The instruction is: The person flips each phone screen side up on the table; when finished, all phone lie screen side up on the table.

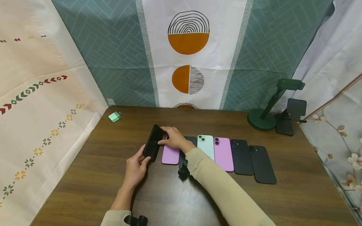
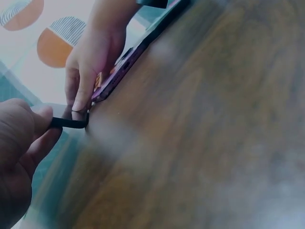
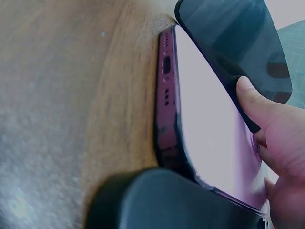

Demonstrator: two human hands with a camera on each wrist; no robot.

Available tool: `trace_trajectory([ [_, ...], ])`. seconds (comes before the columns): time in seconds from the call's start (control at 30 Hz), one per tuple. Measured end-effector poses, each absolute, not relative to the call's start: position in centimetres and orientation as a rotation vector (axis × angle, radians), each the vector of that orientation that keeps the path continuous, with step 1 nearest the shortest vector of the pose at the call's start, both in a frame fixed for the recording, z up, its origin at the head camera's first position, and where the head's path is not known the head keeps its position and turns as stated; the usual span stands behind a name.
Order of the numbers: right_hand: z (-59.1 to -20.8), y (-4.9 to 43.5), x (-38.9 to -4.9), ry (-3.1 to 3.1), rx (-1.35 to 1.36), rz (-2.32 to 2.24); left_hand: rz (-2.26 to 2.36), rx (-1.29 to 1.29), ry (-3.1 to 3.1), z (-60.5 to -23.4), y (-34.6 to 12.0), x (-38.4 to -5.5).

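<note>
A black phone [image 1: 153, 143] is tilted up off the wooden table at the left end of a row of phones, its dark glossy face showing. My left hand [image 1: 135, 168] grips its near end between thumb and fingers. At the far right edge, my right hand [image 1: 174, 138] holds the same phone; the right wrist view has the thumb [image 3: 252, 98] against its dark face. Just right of it lies a pink phone [image 1: 170, 156], back up, partly covered by my right hand. Beside that is a dark phone [image 1: 182, 160], mostly hidden under my right wrist.
Farther right in the row lie a mint phone [image 1: 206, 146], another pink phone [image 1: 223, 155] and two black phones [image 1: 242, 158]. A green plug adapter [image 1: 114, 116] sits at the back left. At the back right stand a green lamp [image 1: 263, 121] and a black phone stand [image 1: 285, 124].
</note>
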State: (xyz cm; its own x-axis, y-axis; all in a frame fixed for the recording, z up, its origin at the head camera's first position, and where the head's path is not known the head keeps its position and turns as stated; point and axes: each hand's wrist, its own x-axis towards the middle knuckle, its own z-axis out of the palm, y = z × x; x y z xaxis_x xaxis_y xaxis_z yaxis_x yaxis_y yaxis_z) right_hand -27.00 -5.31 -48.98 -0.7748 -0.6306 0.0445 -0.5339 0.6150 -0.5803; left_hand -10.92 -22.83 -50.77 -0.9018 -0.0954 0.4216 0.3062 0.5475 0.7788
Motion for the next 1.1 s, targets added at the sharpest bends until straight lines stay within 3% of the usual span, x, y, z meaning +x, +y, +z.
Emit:
trace_trajectory([
  [0.47,-48.9,-5.4,-26.7,2.703,-0.961,-0.889,-1.576,-0.022,-2.260,-49.1,-23.5,-11.1],
  [1.1,-48.8,-5.1,-26.8,2.652,-1.026,-0.817,-1.179,0.085,-2.411,-51.0,-24.4,-11.5],
])
